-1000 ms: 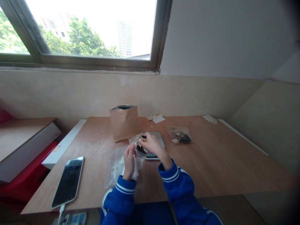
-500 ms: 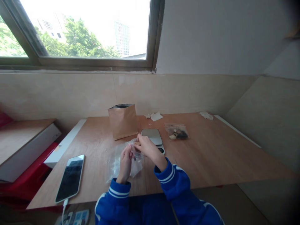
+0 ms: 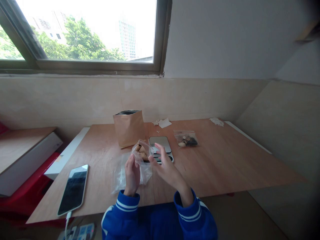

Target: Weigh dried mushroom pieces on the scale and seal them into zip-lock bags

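A: Where is the bag (image 3: 148,150)?
B: A person in blue sleeves (image 3: 128,201) holds it up over the surface (image 3: 212,173), just in front of a scale (image 3: 160,144) and near the foot of a brown pouch (image 3: 128,129).

A: And the hands?
B: The left hand (image 3: 132,174) pinches the near left side of the bag between thumb and fingers. The right hand (image 3: 168,169) is spread at the bag's right side, thumb and forefinger well parted; whether the thumb touches the plastic cannot be told.

A: Which way does the bag point?
B: It tilts, its upper edge toward the pouch and scale. The film is crumpled, so its long axis is hard to read. Inside, tan pieces (image 3: 141,154) slant from upper left to lower right, a dark-ended one uppermost at the left.

A: What lies around it?
B: Clear plastic (image 3: 120,176) lies flat below the left hand. The pouch stands upright, its mouth open at the top. A zip bag (image 3: 186,140) of dark and pale pieces rests right of the scale, its red-lined edge away from the person. At left, a phone (image 3: 74,188) lies lengthwise, its far end leaning right, a white cable (image 3: 68,217) at its near end.
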A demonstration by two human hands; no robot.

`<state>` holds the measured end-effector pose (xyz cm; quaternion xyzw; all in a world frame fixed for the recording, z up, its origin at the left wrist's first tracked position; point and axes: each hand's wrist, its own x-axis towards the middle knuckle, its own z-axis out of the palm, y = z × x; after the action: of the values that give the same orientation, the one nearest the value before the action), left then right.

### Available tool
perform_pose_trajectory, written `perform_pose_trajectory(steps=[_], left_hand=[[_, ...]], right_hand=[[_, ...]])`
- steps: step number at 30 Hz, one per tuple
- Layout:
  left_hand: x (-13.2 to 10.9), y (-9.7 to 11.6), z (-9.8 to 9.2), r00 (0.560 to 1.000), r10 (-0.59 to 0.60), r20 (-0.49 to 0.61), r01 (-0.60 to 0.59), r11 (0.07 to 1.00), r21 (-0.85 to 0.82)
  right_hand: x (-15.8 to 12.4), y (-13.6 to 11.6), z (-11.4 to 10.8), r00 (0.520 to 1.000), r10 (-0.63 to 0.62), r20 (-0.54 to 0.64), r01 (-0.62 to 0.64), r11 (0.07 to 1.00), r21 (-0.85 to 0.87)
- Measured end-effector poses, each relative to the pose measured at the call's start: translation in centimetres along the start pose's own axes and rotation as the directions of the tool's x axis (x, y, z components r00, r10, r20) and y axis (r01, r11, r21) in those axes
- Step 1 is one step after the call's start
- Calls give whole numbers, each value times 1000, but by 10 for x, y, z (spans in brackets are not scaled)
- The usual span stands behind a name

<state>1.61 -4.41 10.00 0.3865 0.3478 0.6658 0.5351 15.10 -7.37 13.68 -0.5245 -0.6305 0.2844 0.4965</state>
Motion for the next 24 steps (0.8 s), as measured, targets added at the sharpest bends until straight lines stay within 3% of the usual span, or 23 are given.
perform_pose_trajectory(steps=[3, 5, 8, 10, 11, 13, 15, 17, 20, 24], left_hand=[[-4, -9, 4, 995, -66, 71, 72, 993, -93], [-7, -12, 3, 994, -78, 78, 83, 995, -64], [-9, -7, 0, 984, -12, 177, -8, 994, 113], [-10, 0, -1, 961, 48, 271, -111, 969, 222], [-10, 3, -1, 959, 91, 268, -164, 951, 264], [-8, 6, -3, 968, 213, 129, -246, 906, 345], [-3, 5, -6, 953, 298, -58, -253, 884, 392], [5, 2, -10, 972, 224, -78, -180, 911, 370], [13, -1, -13, 992, 49, 116, -84, 943, 322], [13, -5, -6, 982, 43, 185, -107, 931, 349]], right_hand=[[-12, 5, 13, 998, 26, 52, -32, 991, 130], [-13, 6, 18, 999, 23, 47, -31, 983, 182], [-9, 8, 16, 996, -24, 81, 4, 972, 237], [-6, 11, 11, 998, -50, 35, 40, 972, 234], [-4, 14, 9, 999, -47, -16, 50, 974, 222], [-3, 20, 2, 990, -15, -140, 44, 977, 209], [-2, 25, -5, 976, 34, -215, 19, 971, 237], [-1, 30, -12, 975, 65, -212, -2, 959, 284], [-2, 35, -17, 986, 65, -152, -14, 948, 317], [-2, 41, -13, 996, 10, -93, 16, 962, 273]])
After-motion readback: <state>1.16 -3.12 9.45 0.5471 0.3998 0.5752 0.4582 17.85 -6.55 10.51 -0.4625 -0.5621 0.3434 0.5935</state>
